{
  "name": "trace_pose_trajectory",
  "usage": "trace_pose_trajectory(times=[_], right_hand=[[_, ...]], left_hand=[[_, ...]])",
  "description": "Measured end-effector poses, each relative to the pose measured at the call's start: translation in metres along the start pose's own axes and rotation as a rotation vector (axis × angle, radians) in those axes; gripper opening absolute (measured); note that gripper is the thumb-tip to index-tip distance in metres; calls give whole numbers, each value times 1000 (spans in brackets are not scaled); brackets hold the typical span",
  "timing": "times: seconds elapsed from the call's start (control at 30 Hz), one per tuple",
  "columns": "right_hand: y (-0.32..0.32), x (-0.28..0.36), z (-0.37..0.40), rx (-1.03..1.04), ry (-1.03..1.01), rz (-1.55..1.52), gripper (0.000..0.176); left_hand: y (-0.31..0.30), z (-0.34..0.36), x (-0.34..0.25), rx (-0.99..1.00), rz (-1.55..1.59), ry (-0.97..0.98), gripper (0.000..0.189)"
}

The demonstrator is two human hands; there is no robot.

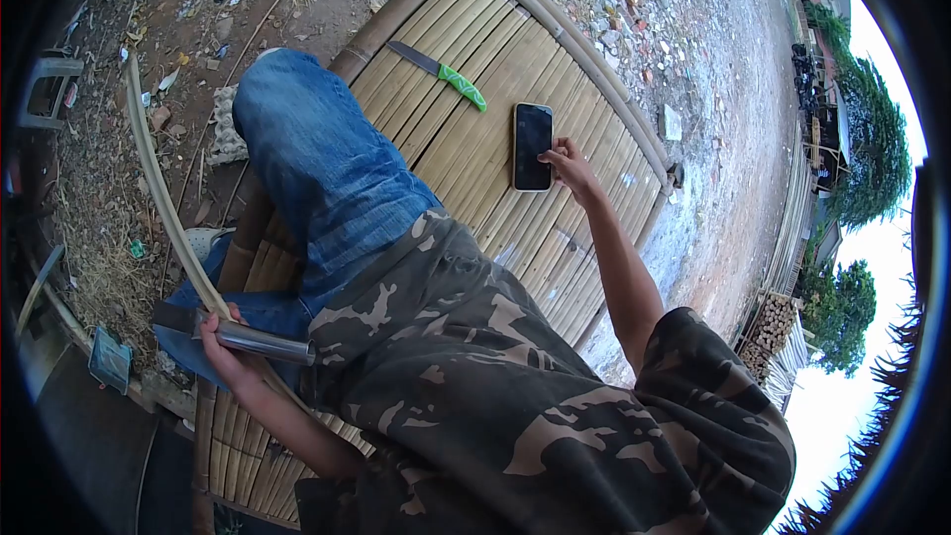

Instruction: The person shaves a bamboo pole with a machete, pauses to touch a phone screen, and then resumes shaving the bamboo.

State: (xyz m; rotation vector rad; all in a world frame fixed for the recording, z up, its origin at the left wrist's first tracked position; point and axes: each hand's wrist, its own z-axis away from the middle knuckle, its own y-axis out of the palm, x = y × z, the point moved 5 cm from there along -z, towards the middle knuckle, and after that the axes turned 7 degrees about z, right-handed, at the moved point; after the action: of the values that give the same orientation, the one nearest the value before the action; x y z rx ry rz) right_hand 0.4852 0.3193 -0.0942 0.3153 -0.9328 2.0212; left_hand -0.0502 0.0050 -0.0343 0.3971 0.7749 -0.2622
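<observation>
A black-screened phone (533, 147) lies on the bamboo bench (475, 129). My right hand (567, 163) is at its right edge, one digit touching the screen and the other fingers curled, holding nothing visible. Up and left of the phone is a knife with a green handle (462, 86), its dark blade pointing away. At lower left, my left hand (220, 333) is closed around a shiny metal tube (267, 342) with a dark, flat end. A long, curved bamboo strip (163, 183) passes by the same hand; whether the fingers grip it is partly hidden.
My bent legs in jeans (322, 154) rest beside and on the bench. Rubble (634, 15) covers the ground beyond it. A blue-green container (110, 359) is at lower left, a stool (50, 89) at far left. Stacked poles (770, 335) and trees stand at the right.
</observation>
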Motion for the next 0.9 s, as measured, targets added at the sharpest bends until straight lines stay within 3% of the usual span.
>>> trace_pose_trajectory(times=[0.9], right_hand=[[3, 6, 7, 4, 1, -24, 33]], left_hand=[[4, 2, -2, 26, 4, 0, 30]])
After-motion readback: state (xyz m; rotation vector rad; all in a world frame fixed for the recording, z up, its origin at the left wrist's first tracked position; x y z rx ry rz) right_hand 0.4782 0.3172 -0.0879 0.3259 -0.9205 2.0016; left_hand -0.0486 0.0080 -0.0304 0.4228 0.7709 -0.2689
